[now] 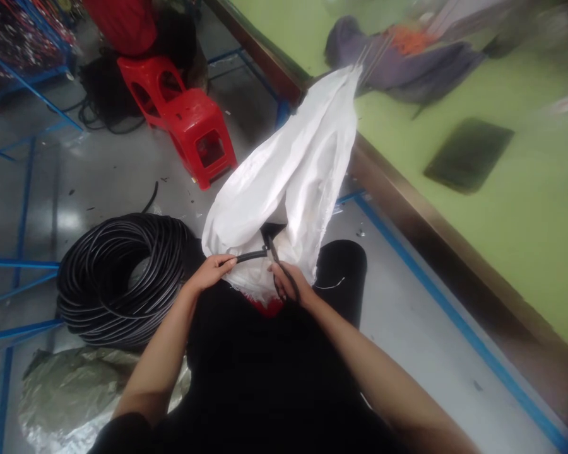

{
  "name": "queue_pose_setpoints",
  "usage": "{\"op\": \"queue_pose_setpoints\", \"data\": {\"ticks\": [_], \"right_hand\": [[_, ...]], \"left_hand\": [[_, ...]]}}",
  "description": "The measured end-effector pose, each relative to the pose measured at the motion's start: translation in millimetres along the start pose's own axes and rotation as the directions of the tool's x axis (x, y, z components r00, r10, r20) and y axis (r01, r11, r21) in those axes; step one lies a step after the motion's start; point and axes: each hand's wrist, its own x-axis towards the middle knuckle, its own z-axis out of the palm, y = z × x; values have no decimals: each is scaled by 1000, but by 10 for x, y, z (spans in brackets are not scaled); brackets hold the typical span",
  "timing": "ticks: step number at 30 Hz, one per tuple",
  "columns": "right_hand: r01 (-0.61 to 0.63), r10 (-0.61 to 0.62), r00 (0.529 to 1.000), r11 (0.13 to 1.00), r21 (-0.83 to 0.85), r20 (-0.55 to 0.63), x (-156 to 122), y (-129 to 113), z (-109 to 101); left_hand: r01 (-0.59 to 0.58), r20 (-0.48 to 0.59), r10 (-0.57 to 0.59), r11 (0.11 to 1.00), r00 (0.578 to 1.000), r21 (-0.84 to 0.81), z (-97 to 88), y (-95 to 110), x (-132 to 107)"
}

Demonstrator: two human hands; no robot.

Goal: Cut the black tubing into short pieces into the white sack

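Observation:
My left hand (211,271) is closed round a short length of black tube (252,256), holding it level above my lap. My right hand (288,284) grips dark scissors (277,258) whose blades meet the tube's free end. Right behind both hands hangs a white woven sack (293,170), its mouth open toward me and its top leaning on the table's edge. A big coil of the same black tubing (118,277) lies on the floor at my left.
Two red plastic stools (189,120) stand on the grey floor beyond the coil. A green-topped table (502,176) with a brown edge runs along the right, carrying a dark pad (468,154) and purple cloth (407,63). Blue frame bars (19,265) cross the left side; silvery sheeting (66,391) lies lower left.

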Motion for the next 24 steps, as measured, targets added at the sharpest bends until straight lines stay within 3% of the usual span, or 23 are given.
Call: {"op": "queue_pose_setpoints", "data": {"ticks": [6, 9, 16, 20, 24], "right_hand": [[63, -59, 989, 998, -29, 135, -5, 67, 11], [64, -47, 987, 992, -104, 152, -47, 76, 53], [5, 15, 996, 976, -216, 93, -12, 38, 37], [6, 15, 994, 982, -190, 109, 12, 73, 32], [16, -5, 999, 963, -269, 41, 26, 94, 103]], "left_hand": [[-25, -163, 23, 1000, 986, -9, 121, -73, 144], [-23, -190, 25, 1000, 982, 12, 210, -42, 204], [-60, -89, 70, 991, 994, 119, 393, 63, 205], [-44, -25, 49, 985, 998, 165, 405, 68, 203], [-51, -8, 53, 986, 999, 162, 374, 46, 255]]}}
